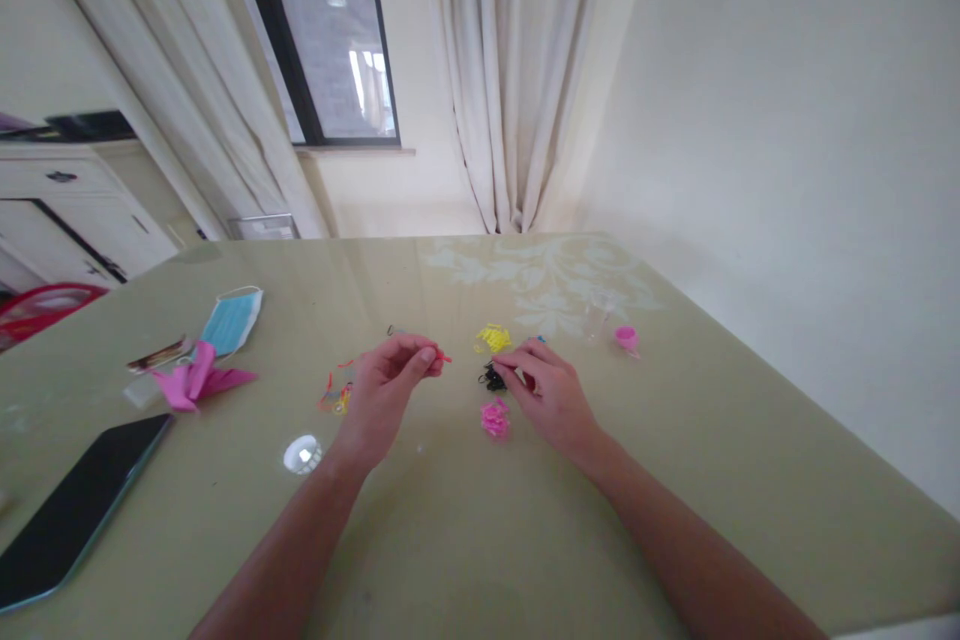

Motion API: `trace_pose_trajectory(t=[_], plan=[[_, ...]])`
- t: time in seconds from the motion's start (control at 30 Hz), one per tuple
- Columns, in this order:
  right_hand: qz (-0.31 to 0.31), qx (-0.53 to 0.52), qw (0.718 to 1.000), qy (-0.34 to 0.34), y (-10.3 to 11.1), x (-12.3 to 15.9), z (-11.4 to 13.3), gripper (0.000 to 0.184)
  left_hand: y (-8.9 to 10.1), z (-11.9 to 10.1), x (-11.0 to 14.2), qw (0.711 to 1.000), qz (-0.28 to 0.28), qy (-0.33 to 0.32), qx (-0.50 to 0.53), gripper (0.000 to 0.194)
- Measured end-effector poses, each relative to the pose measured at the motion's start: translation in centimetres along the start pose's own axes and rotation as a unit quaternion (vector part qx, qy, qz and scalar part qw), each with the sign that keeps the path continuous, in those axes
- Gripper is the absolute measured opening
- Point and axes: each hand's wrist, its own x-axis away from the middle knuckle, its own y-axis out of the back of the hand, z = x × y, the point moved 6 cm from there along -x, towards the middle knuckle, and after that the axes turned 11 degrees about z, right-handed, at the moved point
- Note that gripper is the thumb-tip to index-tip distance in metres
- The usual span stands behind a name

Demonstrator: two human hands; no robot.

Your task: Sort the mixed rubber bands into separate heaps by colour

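My left hand [391,382] is closed in a pinch, and a short end of a red rubber band [445,358] sticks out past the fingertips. To its right, my right hand [546,388] has thumb and forefinger pinched at the edge of a small pile of black rubber bands [492,378]; a black band seems to be between them, though the tips partly cover it. Yellow rubber bands [493,337] lie just behind the black pile, and pink rubber bands [495,418] in front. A few blue bands [537,339] show behind my right hand. Mixed coloured bands [341,398] lie beside my left wrist.
A clear glass-like dome [302,455] sits left of my left forearm. Farther left are a pink folded paper bird [199,378], a blue face mask [231,322] and a dark tablet-like device [82,510]. A small pink cup [626,338] and a clear container [598,316] stand at right.
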Motion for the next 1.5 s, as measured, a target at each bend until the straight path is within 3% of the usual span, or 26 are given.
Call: trace_pose_trajectory(t=[0.27, 1.5], plan=[[-0.020, -0.050, 0.996, 0.075, 0.4, 0.6, 3.3, 0.016, -3.5, -0.7, 1.3, 0.996, 0.085, 0.023, 0.006, 0.032], [-0.032, -0.057, 0.996, 0.064, 1.0, 0.7, 3.5, 0.011, -4.3, -0.3, 1.4, 0.991, 0.125, 0.034, -0.025, 0.029]])
